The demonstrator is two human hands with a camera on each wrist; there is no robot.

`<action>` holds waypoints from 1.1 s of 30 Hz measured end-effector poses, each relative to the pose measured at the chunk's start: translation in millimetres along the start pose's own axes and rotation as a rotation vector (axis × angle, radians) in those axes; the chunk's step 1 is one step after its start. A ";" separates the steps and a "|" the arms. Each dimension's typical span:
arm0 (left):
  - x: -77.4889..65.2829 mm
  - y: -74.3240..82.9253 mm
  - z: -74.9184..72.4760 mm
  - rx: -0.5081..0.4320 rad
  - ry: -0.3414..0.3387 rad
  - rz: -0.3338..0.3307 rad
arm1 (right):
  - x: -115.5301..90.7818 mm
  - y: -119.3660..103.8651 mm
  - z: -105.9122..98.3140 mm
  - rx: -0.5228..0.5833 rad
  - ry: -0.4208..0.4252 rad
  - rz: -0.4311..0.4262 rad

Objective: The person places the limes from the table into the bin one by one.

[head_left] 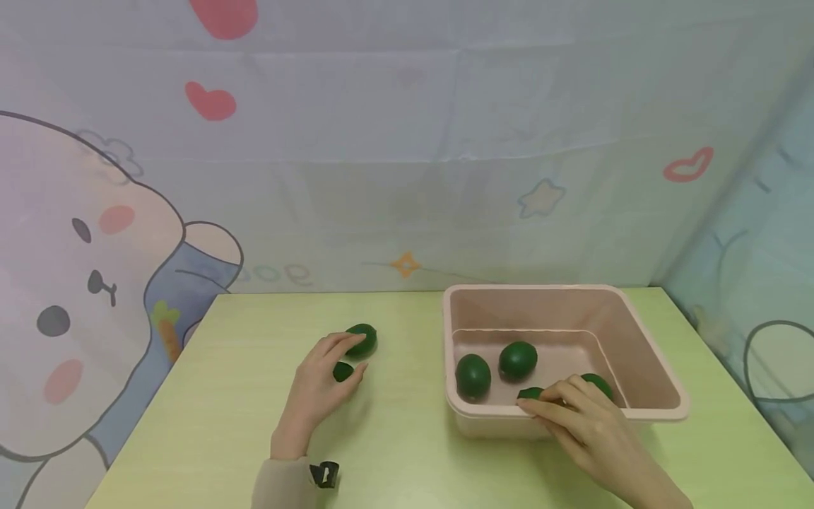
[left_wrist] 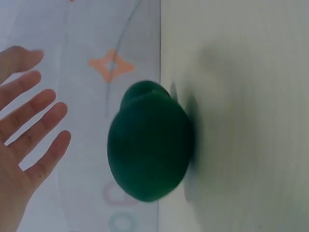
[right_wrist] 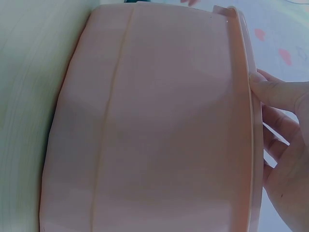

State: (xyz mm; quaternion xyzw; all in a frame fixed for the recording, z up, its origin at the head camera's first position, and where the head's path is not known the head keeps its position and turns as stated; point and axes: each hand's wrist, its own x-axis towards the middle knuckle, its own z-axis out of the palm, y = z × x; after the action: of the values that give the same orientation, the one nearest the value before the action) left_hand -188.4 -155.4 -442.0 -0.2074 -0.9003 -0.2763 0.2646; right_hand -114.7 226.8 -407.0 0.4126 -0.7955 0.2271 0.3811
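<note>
In the head view my left hand (head_left: 321,378) is above two dark green, egg-shaped fruits like avocados, a far fruit (head_left: 364,340) and a nearer fruit (head_left: 343,372) partly hidden by the hand. The left wrist view has the fingers (left_wrist: 42,118) spread and apart from the green fruit (left_wrist: 149,147); a second overlaps behind it. My right hand (head_left: 588,420) grips the near rim of a pink plastic bin (head_left: 651,364), thumb outside and fingers inside. Beside its fingertips a green fruit (head_left: 530,393) shows partly; whether they touch it is hidden.
Inside the bin lie more green fruits: one at the left wall (head_left: 473,376), one near the middle (head_left: 518,360) and one behind the right hand (head_left: 598,384). The bin stands on a pale yellow-green table (head_left: 254,339). A printed cloth (head_left: 381,177) hangs behind.
</note>
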 end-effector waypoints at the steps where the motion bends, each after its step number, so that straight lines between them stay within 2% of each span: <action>1: -1.0 -2.8 -1.2 -0.003 -0.014 -0.014 | 0.2 0.1 0.0 0.002 0.002 -0.002; 8: -7.1 -18.5 -7.4 -0.029 -0.125 -0.141 | 1.5 0.7 -0.3 0.000 0.017 -0.013; 14: -10.8 -26.4 -7.4 -0.108 -0.203 -0.246 | 0.9 0.7 0.3 0.004 0.011 -0.008; 23: -16.0 -34.8 -6.2 -0.145 -0.282 -0.361 | -1.7 0.2 1.6 0.001 -0.006 0.005; 33: -18.5 -40.3 -4.1 -0.151 -0.361 -0.435 | 2.2 -0.3 0.1 0.007 0.010 -0.010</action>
State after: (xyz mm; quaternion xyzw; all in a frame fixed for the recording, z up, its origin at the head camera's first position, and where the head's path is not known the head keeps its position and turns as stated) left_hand -193.6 -192.8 -465.7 -0.0745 -0.9331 -0.3514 0.0184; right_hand -115.4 225.4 -405.2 0.4167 -0.7907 0.2301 0.3849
